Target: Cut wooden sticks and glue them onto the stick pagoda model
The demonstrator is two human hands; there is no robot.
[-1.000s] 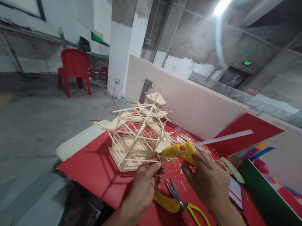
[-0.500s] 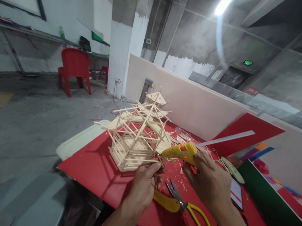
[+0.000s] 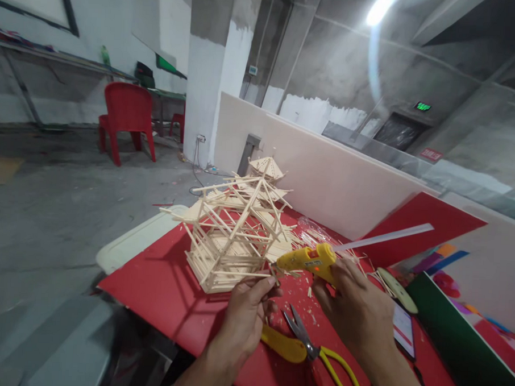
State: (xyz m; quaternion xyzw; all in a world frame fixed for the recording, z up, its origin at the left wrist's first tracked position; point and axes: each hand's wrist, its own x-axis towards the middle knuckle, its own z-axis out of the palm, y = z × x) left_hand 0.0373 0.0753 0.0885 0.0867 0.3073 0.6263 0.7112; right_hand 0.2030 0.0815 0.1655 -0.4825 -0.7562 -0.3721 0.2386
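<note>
My right hand (image 3: 357,308) is closed round the handle of a yellow hot glue gun (image 3: 303,259), a long translucent glue stick (image 3: 387,237) jutting from its back. The gun's nozzle points left, close to the fingertips of my left hand (image 3: 246,312). Those fingers pinch a thin wooden stick (image 3: 276,276), whose lower part they hide. Just beyond stands an open frame of wooden sticks (image 3: 230,237), shaped like a pavilion with a pointed roof. Scissors (image 3: 305,334) with yellow handles lie open below my hands, beside a yellow curved object (image 3: 284,345).
Behind the frame rises a finished-looking tiered stick model (image 3: 266,168). Loose sticks and scraps litter the red tabletop (image 3: 151,276). At right are a phone (image 3: 404,330), a round pale disc (image 3: 396,290) and a green panel (image 3: 447,338). A white partition (image 3: 327,167) borders the far side.
</note>
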